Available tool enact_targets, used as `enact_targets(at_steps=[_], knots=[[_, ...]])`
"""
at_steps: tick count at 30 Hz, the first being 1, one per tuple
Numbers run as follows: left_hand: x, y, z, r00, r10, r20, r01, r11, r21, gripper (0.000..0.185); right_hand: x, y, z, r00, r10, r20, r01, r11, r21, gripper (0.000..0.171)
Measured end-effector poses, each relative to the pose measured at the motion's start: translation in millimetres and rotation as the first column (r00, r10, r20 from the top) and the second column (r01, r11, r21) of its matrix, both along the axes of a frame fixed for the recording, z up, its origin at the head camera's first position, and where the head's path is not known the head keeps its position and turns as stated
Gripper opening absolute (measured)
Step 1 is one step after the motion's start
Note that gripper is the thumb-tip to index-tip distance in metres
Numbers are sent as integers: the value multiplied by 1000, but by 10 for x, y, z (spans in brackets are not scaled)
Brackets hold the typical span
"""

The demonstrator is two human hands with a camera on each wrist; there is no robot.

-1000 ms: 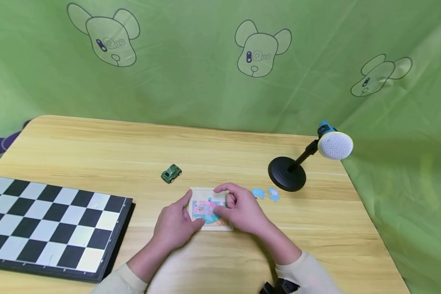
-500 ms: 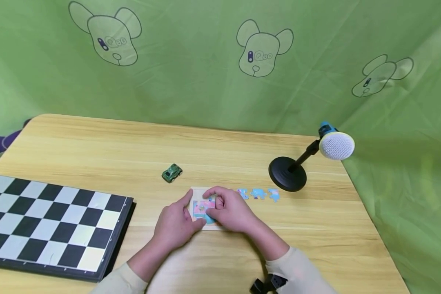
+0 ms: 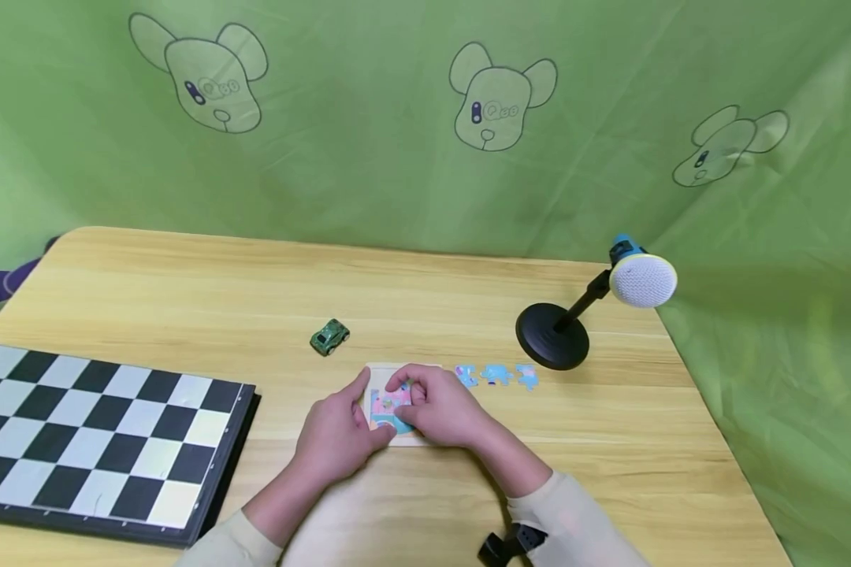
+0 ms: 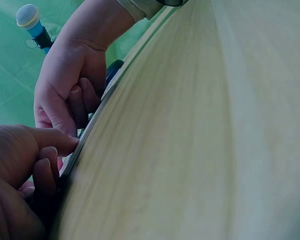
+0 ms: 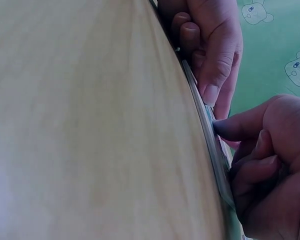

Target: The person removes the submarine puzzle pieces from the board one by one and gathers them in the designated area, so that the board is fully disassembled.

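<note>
A small jigsaw puzzle board (image 3: 379,376) lies on the table, with pink and blue puzzle pieces (image 3: 383,400) inside its pale frame. My left hand (image 3: 333,433) holds the board's left side, forefinger at the far corner and thumb at the near edge. Over the right part reaches my right hand (image 3: 443,405), thumb and bent forefinger on the assembled pieces. Its other fingers curl under, visible in the right wrist view on the near hand (image 5: 275,160). Whether it pinches a piece is hidden. Several loose puzzle pieces (image 3: 496,374) lie right of the board.
Beyond the board sits a green toy car (image 3: 329,337). A black-and-white chessboard (image 3: 106,433) takes up the table's left side. To the right stands a microphone (image 3: 641,279) on a round black base (image 3: 551,336). A green curtain (image 3: 369,157) hangs behind the table (image 3: 220,268).
My right hand has moved left across the puzzle board, uncovering another loose piece beside it. For the last half second it stays nearly in place. My left hand keeps its hold.
</note>
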State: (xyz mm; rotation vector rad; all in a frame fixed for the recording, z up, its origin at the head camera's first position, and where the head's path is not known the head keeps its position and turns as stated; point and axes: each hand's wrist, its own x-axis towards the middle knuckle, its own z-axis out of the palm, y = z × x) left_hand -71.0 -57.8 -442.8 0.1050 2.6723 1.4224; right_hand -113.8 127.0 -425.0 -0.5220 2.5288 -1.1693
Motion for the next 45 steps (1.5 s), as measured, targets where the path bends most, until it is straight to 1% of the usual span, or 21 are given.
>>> enact_targets(at_steps=[3,10,20,28,33,38,41,45], knots=[[4,-1,-10,1000,3,11,-3,1000,4,89,9,-14,7,1000,-9,11,9,1000,6,22],[7,3,-15,1000,6,10,-6,1000,16,89,20,-22,4,999,-46,15,47,998,-37,23],[10,5,6,1000,9,0,-9,1000,3,90,48,-17,8,999,-52,-5,52,996,-75,24],[8,4,2,1000,7,-2,-7,1000,2,89,74,-8,-10,995,-90,-32,88,995,-53,22],[6,6,1,1000,8,4,-8,1000,8,89,73,-14,-12,995,-79,-59,77,996,-40,24],[4,8,-2,1000,10,-4,-10,1000,8,90,48,-32,-35,994,-65,-92,67,998,21,28],[5,8,-5,1000,11,-7,-10,1000,8,90,40,-44,-37,994,-62,-94,66,997,47,27],[5,8,-8,1000,11,-6,-11,1000,5,90,55,-44,-5,995,-58,-77,61,998,31,25]])
